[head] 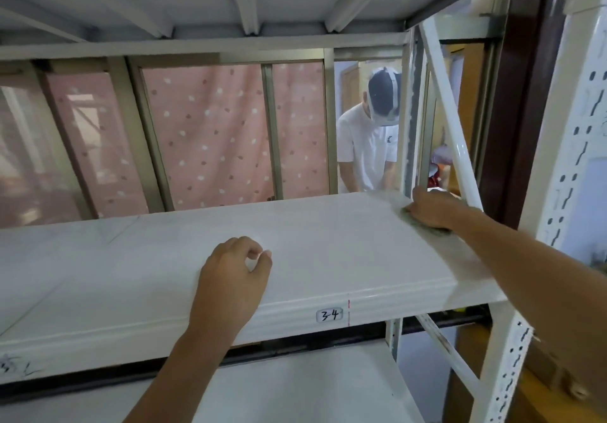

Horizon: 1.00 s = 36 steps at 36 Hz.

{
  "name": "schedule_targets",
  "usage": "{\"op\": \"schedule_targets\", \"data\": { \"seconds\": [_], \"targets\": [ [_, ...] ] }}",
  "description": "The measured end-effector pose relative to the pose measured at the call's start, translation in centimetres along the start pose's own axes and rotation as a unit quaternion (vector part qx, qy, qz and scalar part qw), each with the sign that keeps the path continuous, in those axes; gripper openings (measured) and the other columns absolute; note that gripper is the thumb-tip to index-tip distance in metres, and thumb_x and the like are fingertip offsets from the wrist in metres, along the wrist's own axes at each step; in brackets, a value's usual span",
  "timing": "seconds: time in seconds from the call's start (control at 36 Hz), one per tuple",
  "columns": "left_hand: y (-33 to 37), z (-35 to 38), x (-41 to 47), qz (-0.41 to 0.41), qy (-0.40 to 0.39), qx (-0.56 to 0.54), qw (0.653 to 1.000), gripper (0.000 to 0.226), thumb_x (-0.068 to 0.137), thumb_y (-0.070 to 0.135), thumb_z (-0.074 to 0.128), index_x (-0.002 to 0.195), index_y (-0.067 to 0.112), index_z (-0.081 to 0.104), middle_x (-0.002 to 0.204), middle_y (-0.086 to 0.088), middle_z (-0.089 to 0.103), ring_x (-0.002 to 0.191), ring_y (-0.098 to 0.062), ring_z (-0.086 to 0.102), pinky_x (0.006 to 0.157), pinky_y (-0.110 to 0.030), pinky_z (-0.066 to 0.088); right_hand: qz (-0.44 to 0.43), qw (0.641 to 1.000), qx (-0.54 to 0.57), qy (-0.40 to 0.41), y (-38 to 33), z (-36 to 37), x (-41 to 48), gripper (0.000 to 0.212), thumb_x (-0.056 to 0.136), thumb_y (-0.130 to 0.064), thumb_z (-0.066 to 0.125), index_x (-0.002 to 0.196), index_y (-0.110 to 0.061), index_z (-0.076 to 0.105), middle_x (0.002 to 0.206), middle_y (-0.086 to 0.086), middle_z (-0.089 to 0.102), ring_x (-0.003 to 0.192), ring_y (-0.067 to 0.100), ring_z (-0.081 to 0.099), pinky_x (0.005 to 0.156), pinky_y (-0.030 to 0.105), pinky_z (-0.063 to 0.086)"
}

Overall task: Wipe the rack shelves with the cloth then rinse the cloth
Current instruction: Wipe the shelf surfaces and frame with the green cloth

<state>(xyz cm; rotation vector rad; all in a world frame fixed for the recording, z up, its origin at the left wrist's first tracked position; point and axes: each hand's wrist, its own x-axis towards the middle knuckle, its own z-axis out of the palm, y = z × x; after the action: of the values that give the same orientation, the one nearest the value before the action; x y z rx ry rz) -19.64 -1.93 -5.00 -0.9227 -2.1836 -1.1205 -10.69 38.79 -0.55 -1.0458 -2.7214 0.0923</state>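
right hand [433, 207] – grip pressing cloth [427, 225] on shelf [328, 252] | left hand [235, 273] – loosely curled, empty | diagonal brace [450, 120] beside

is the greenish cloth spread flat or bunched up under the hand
Bunched up: the greenish cloth shows only as crumpled edges under the right hand, pressed on the white metal shelf. Blur hides finer detail.

White shelf [328, 248], seemingly grey-green cloth [423, 222], pink curtain [203, 133] with white and rose dots.
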Motion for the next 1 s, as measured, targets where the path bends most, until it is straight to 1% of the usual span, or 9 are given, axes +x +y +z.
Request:
{"op": "schedule_targets", "data": {
  "seconds": [0.08,0.22,0.36,0.5,0.64,0.75,0.83,0.89,1.0],
  "targets": [
    [0.6,0.2,0.0,-0.016,-0.033,0.026,0.999,0.011,0.095,0.030,0.065,0.092,0.019,0.067,0.091,0.009,0.064,0.093,-0.015,0.060,0.082,-0.034,0.051,0.009,0.999,-0.048,-0.002,-1.5,0.2,0.7,0.051,0.101,-0.035,0.043,0.145,-0.009,0.036,0.134,0.019,0.056,0.110,0.033,0.060,0.089,0.040,0.052],
    [1.5,0.0,-0.2,-0.039,-0.066,0.056,0.995,0.016,0.098,0.032,0.058,0.104,0.019,0.066,0.102,0.010,0.062,0.102,-0.013,0.054,0.088,-0.032,0.049,-0.007,0.998,-0.067,-0.004,-5.4,0.6,1.0,0.053,0.100,-0.033,0.041,0.146,-0.008,0.035,0.137,0.017,0.054,0.121,0.036,0.054,0.096,0.045,0.047],
    [1.4,-0.1,-0.2,-0.047,-0.051,0.052,0.996,0.014,0.097,0.032,0.060,0.099,0.019,0.066,0.097,0.009,0.061,0.100,-0.015,0.056,0.087,-0.035,0.051,-0.153,0.987,-0.037,0.014,-13.8,1.4,-1.6,0.048,0.100,-0.038,0.038,0.139,-0.010,0.039,0.127,0.018,0.060,0.111,0.036,0.058,0.087,0.041,0.044],
    [0.2,0.2,-0.2,-0.027,-0.010,0.049,0.998,0.010,0.093,0.019,0.064,0.084,0.016,0.065,0.085,0.005,0.063,0.088,-0.021,0.057,0.078,-0.041,0.052,-0.354,0.934,-0.039,-0.030,-22.2,0.5,-9.0,0.039,0.103,-0.036,0.036,0.127,-0.006,0.040,0.111,0.021,0.061,0.082,0.029,0.047,0.071,0.037,0.036],
    [-0.6,0.4,-0.1,-0.019,0.034,0.053,0.998,0.015,0.089,0.003,0.064,0.079,0.013,0.057,0.078,0.001,0.054,0.080,-0.025,0.051,0.069,-0.039,0.041,-0.454,0.891,-0.014,-0.016,-23.7,0.3,-13.3,0.024,0.098,-0.030,0.049,0.114,-0.012,0.043,0.069,-0.001,0.041,0.061,0.023,0.042,0.057,0.036,0.033],
    [-0.4,0.8,0.0,-0.009,0.006,0.069,0.998,0.014,0.085,0.006,0.069,0.086,0.017,0.061,0.089,0.001,0.061,0.089,-0.028,0.057,0.074,-0.041,0.048,-0.414,0.909,-0.044,-0.006,-20.9,0.0,-12.4,0.029,0.103,-0.039,0.038,0.113,-0.013,0.042,0.071,0.004,0.046,0.062,0.026,0.045,0.055,0.035,0.033],
    [-0.1,0.9,0.0,0.013,-0.063,0.063,0.996,0.018,0.083,0.012,0.072,0.076,0.028,0.069,0.086,0.012,0.062,0.089,-0.020,0.057,0.077,-0.040,0.051,-0.327,0.942,-0.075,-0.032,-17.4,-0.4,-9.8,0.036,0.103,-0.044,0.034,0.122,-0.013,0.039,0.098,0.016,0.061,0.076,0.028,0.046,0.067,0.038,0.035],
    [0.0,1.0,0.0,0.026,-0.096,0.058,0.993,0.018,0.084,0.017,0.073,0.073,0.031,0.072,0.085,0.018,0.062,0.090,-0.011,0.056,0.077,-0.035,0.050,-0.259,0.961,-0.082,-0.045,-14.3,-0.7,-7.6,0.039,0.104,-0.044,0.028,0.127,-0.014,0.037,0.109,0.016,0.062,0.080,0.027,0.047,0.071,0.039,0.036],
    [0.0,0.9,0.0,0.035,-0.117,0.039,0.992,0.016,0.086,0.022,0.075,0.075,0.034,0.072,0.084,0.021,0.062,0.090,-0.008,0.058,0.079,-0.035,0.052,-0.134,0.985,-0.099,-0.048,-7.8,-0.7,-3.1,0.041,0.105,-0.044,0.025,0.130,-0.015,0.038,0.098,0.007,0.058,0.081,0.026,0.054,0.072,0.039,0.043]
  ]
}}
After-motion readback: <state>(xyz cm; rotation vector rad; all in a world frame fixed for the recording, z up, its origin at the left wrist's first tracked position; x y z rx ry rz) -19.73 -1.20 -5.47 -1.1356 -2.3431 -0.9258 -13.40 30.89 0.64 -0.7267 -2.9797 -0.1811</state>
